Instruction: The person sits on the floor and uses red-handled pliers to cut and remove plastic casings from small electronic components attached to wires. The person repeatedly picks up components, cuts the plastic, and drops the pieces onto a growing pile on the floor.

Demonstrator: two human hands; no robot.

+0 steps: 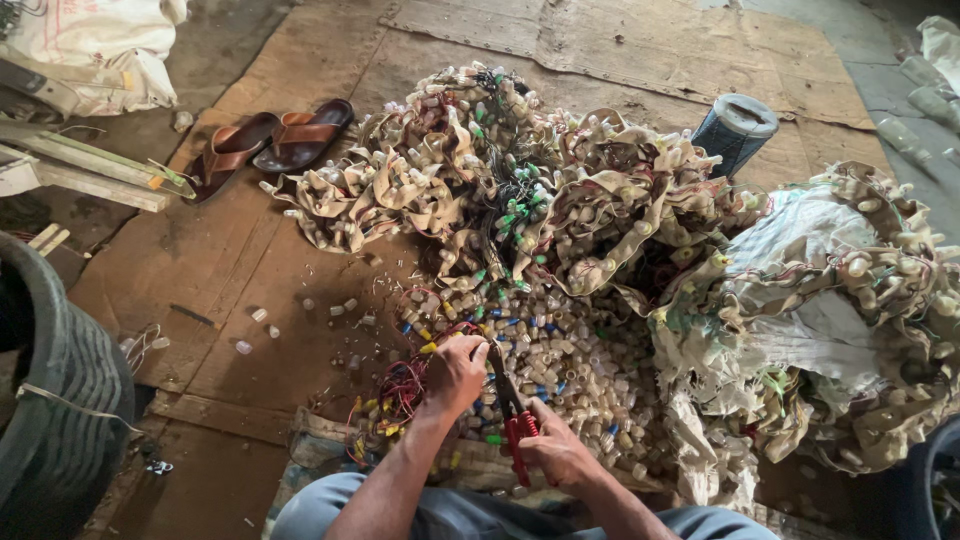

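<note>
My right hand (555,450) grips the red handles of a pair of cutters (510,405), whose dark jaws point up toward my left hand. My left hand (455,372) is closed on a small cap-like piece with thin red wires, right at the cutter's tip. Under both hands lies a heap of small pale plastic caps (580,360) mixed with blue, green and yellow bits. A tangle of red wires (400,385) sits left of my left hand.
A big mound of tan strips studded with caps (500,180) fills the centre; a second mound on white sacking (830,320) lies right. Brown sandals (265,145) rest at the left, a dark tyre-like tub (55,400) at far left, a mesh-wrapped cylinder (735,130) behind.
</note>
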